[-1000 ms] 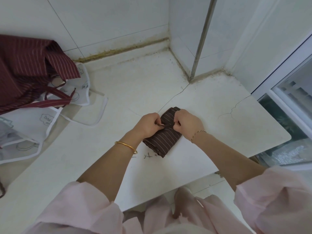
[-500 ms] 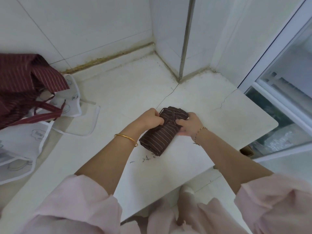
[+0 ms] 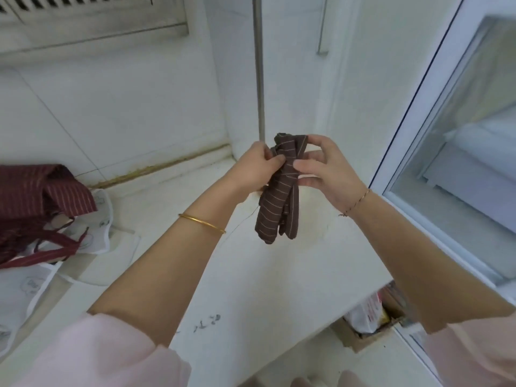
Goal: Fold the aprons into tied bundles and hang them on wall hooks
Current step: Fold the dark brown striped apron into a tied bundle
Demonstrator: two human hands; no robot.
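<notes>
A dark brown striped apron bundle point(image 3: 275, 202) hangs upright in the air above the white counter point(image 3: 251, 275). My left hand point(image 3: 255, 170) grips its upper part from the left. My right hand point(image 3: 325, 169) pinches the top of the bundle from the right, thumb and fingers on the fabric. The bundle's lower end dangles free. A dark red striped apron point(image 3: 36, 196) lies crumpled at the counter's left, on top of white aprons point(image 3: 30, 286) with printed outlines. No wall hook is visible.
A vertical metal pipe point(image 3: 259, 74) runs up the tiled corner just behind the bundle. A glass door with a white frame point(image 3: 435, 129) stands at the right. A cardboard box point(image 3: 368, 322) with packets sits on the floor below the counter's right edge.
Both hands have lifted the brown bundle off the counter and turned it upright in front of the pipe. My view has tilted upward.
</notes>
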